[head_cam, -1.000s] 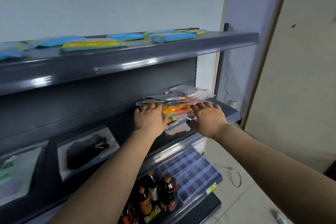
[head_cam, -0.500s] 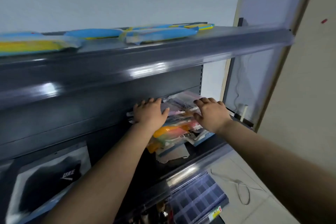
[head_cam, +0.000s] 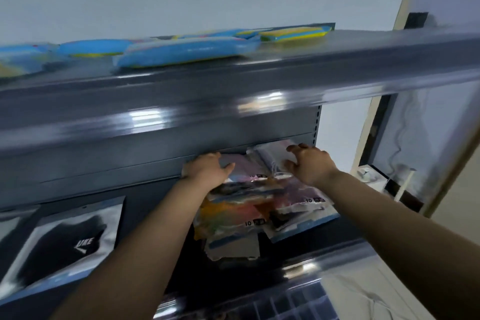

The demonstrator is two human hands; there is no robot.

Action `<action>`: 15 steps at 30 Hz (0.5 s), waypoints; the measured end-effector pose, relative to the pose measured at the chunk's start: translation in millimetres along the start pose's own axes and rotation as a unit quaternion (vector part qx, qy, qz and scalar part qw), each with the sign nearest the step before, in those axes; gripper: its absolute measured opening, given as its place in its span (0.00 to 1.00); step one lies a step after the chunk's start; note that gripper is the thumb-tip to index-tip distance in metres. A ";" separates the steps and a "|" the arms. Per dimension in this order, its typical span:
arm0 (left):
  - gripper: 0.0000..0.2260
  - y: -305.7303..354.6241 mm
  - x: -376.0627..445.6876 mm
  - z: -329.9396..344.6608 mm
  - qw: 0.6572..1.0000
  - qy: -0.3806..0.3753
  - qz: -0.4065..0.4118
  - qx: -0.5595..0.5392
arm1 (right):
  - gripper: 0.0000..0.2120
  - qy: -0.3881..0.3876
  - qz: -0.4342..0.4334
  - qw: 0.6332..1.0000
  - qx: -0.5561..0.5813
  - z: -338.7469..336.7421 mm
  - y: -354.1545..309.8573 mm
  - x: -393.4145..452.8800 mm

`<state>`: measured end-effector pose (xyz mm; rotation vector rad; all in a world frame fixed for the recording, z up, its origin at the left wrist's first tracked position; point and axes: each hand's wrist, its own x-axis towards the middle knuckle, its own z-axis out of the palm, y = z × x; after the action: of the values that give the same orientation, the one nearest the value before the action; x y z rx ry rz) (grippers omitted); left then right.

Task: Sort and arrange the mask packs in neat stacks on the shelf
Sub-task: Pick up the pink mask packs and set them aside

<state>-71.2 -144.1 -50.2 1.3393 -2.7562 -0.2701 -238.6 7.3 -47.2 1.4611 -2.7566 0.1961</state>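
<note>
A loose pile of mask packs (head_cam: 249, 205) in clear wrappers, pink, orange and blue, lies on the middle shelf (head_cam: 298, 257) against the dark back panel. My left hand (head_cam: 207, 170) rests on the pile's far left edge with its thumb spread. My right hand (head_cam: 309, 163) is on the far right of the pile. Its arched fingers and thumb pinch a crumpled clear pack (head_cam: 270, 157) on top. Blue and yellow packs (head_cam: 187, 50) lie in a row on the top shelf (head_cam: 259, 80). The picture is blurred by motion.
A black mask in a silvery pack (head_cam: 65, 244) lies to the left on the same middle shelf. A clear compartment box (head_cam: 291, 304) sits on the shelf below. A wall, a door frame (head_cam: 405, 8) and a white cable (head_cam: 400, 138) stand to the right.
The view has moved closer and tilted up. Both hands have slid toward the back of the pile, and my right hand has gone from lying flat to pinching the top clear pack.
</note>
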 end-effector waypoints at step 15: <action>0.28 22.3 -18.5 1.0 0.978 0.045 -0.155 -0.135 | 0.30 -0.072 -0.005 0.980 0.187 10.1 51.8 36.5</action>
<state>-77.1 -116.0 -46.7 1.6492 -2.3264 -0.5616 -301.4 4.8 -60.0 1.6225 -2.9451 0.6685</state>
